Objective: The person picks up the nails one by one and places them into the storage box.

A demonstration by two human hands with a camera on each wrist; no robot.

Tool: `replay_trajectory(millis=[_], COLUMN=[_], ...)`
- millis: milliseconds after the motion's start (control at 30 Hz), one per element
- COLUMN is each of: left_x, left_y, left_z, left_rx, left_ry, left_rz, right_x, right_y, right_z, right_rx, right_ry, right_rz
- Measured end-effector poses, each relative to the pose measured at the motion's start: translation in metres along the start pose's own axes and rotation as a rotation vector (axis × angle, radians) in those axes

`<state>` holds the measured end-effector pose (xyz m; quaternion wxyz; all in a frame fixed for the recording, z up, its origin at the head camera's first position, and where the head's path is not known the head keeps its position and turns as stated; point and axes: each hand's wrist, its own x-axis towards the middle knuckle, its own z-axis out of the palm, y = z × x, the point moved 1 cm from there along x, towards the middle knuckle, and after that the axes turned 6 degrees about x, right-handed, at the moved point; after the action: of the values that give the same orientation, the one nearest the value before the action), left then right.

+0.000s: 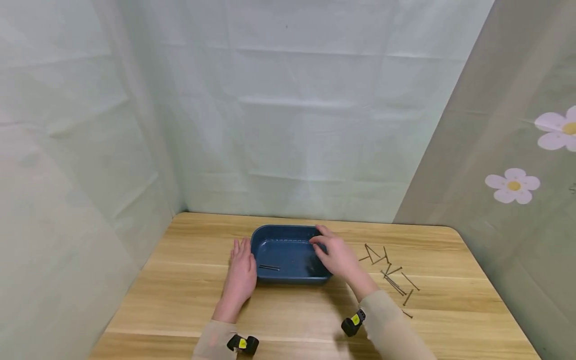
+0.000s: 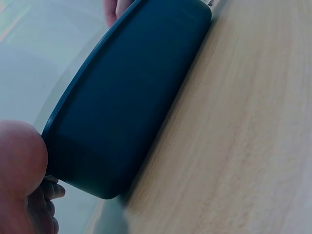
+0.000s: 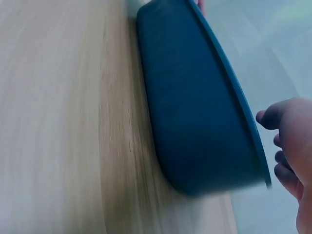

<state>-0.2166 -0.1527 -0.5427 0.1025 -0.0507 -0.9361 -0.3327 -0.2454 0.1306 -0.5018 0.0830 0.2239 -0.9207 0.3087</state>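
A dark blue rectangular dish [image 1: 290, 277] stands on the wooden table, with a couple of thin nails [image 1: 270, 267] lying in its front left part. Against the dish's left end rests my left hand [image 1: 242, 270], its fingers extended along the outside; the left wrist view has the thumb [image 2: 22, 158] at the rim. My right hand [image 1: 337, 254] hovers over the right end of the dish, thumb and fingers bent and spread apart. Nothing shows between those fingers in the right wrist view, where the hand [image 3: 297, 141] is beside the rim.
Several loose nails [image 1: 393, 285] lie scattered on the table [image 1: 450, 280] to the right of the dish, beyond the right forearm. Pale curtains [image 1: 288, 125] hang behind the table and along both sides, with flower prints on the right one.
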Motion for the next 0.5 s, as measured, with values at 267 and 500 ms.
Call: replay_trajectory(millis=[267, 500], left_x=[0.000, 0.000], left_y=[-0.001, 0.001], left_z=[0.000, -0.001], left_rx=[0.019, 0.021], left_ry=[-0.012, 0.005], left_rz=[-0.022, -0.027], right_x=[-0.025, -0.043], right_y=[0.008, 0.022], right_z=[-0.019, -0.034], right_rx=[0.000, 0.007], right_ry=[0.129, 0.206], right_rz=[0.009, 0.012])
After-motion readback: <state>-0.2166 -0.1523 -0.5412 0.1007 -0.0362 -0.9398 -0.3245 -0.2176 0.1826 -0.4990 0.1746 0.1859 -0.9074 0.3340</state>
